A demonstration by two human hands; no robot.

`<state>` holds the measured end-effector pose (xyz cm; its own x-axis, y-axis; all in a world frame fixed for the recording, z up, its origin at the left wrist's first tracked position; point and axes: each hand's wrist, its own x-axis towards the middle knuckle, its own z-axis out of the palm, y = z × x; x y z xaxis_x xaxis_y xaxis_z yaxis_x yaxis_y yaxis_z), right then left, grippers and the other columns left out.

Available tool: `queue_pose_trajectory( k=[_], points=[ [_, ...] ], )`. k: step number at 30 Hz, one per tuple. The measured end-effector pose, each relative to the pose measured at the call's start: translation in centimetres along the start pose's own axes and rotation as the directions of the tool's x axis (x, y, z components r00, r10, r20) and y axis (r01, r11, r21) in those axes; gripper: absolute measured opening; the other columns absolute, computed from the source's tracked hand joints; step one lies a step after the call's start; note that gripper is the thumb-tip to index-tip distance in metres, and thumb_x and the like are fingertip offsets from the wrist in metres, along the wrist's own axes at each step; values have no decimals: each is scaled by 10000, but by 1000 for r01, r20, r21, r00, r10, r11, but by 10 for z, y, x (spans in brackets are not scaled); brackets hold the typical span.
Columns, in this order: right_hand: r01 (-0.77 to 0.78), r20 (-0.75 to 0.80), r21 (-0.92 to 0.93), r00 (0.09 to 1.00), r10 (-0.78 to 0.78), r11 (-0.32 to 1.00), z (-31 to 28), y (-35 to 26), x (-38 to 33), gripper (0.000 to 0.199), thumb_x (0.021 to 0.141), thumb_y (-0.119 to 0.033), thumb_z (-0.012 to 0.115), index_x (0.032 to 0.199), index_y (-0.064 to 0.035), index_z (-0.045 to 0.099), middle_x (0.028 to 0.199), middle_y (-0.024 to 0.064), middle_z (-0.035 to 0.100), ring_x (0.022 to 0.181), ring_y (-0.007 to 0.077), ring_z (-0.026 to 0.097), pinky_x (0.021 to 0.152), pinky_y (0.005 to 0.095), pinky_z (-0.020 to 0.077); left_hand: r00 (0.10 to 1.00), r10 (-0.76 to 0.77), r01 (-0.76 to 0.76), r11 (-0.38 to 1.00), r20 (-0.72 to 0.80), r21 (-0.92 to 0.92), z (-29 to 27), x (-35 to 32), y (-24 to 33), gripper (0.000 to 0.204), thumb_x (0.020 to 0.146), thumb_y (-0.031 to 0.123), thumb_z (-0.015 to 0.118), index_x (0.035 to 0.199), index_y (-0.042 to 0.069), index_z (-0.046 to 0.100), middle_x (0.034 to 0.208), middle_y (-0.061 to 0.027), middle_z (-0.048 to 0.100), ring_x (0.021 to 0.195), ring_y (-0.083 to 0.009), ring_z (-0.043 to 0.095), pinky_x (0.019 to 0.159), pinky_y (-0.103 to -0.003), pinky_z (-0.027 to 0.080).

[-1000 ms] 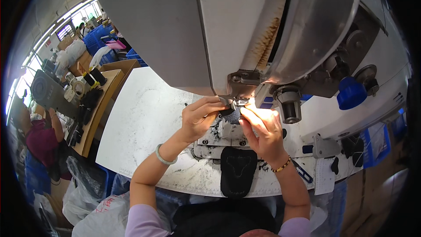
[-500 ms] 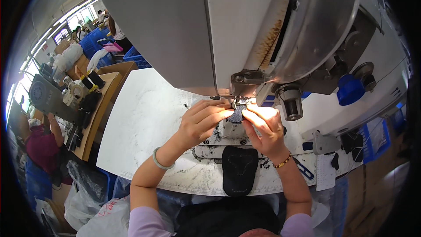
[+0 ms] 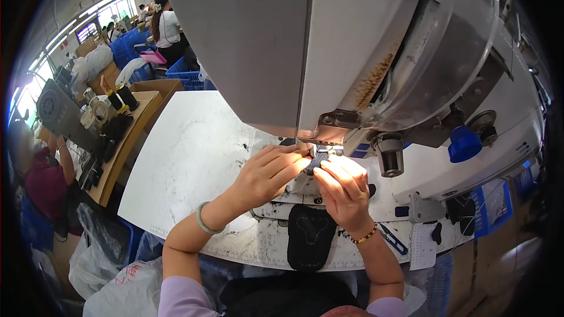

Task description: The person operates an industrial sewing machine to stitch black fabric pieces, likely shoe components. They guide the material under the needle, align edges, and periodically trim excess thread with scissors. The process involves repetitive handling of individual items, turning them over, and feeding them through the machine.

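Note:
Under the head of a white sewing machine (image 3: pixel 247 41), both hands grip a small dark textured fabric piece (image 3: pixel 318 161) beneath the bright lamp. My left hand (image 3: pixel 267 175) pinches its left edge, fingers closed. From the other side my right hand (image 3: pixel 345 192) pinches it too, its fingertips covering part of the lower end. The needle area is mostly hidden behind the machine head and my fingers. Closer to me, a black padded fabric piece (image 3: pixel 311 238) with a stitched outline lies flat on the white table (image 3: pixel 176 158).
A blue-handled cutter (image 3: pixel 393 239) and a white paper sheet (image 3: pixel 423 246) lie right of my right wrist. Left stands a wooden bench (image 3: pixel 132 141) with thread spools (image 3: pixel 127 97). Plastic bags (image 3: pixel 126 290) sit below the table edge. Other people are at work on the left.
The whole view has shifted slightly. My right fingers have moved closer to the left ones and cover more of the small piece. Both hands still hold it.

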<state>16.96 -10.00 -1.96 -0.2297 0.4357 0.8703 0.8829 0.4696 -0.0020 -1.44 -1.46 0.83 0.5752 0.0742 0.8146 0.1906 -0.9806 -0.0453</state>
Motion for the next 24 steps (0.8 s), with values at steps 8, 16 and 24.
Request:
queue_pose_trajectory(
  k=[8, 16, 24],
  points=[
    [-125, 50, 26, 991, 124, 992, 0, -1, -7, 300, 783, -161, 718, 1082, -169, 687, 898, -69, 599, 841, 100, 549, 1018, 344, 305, 997, -62, 57, 993, 47, 100, -3, 7, 20, 358, 616, -100, 578, 968, -40, 601, 895, -121, 611, 843, -275, 620, 736, -360, 519],
    [-138, 30, 109, 990, 135, 984, -6, 1, 6, 240, 804, -47, 669, 1043, -69, 655, 981, 36, 639, 918, 211, 573, 868, 352, 403, 974, 7, -109, 887, 225, 448, -2, 17, 40, 268, 661, 20, 583, 918, -49, 547, 926, -160, 564, 809, -244, 549, 751, -336, 480],
    [-125, -20, 116, 991, 129, 985, 1, 7, 6, 253, 814, -74, 673, 1066, -95, 660, 867, 21, 671, 780, 198, 599, 816, 346, 405, 994, -86, 96, 982, 68, -162, -6, -1, -11, 409, 668, 18, 715, 1058, 53, 595, 1047, -100, 610, 929, -238, 587, 783, -351, 483]
  ],
)
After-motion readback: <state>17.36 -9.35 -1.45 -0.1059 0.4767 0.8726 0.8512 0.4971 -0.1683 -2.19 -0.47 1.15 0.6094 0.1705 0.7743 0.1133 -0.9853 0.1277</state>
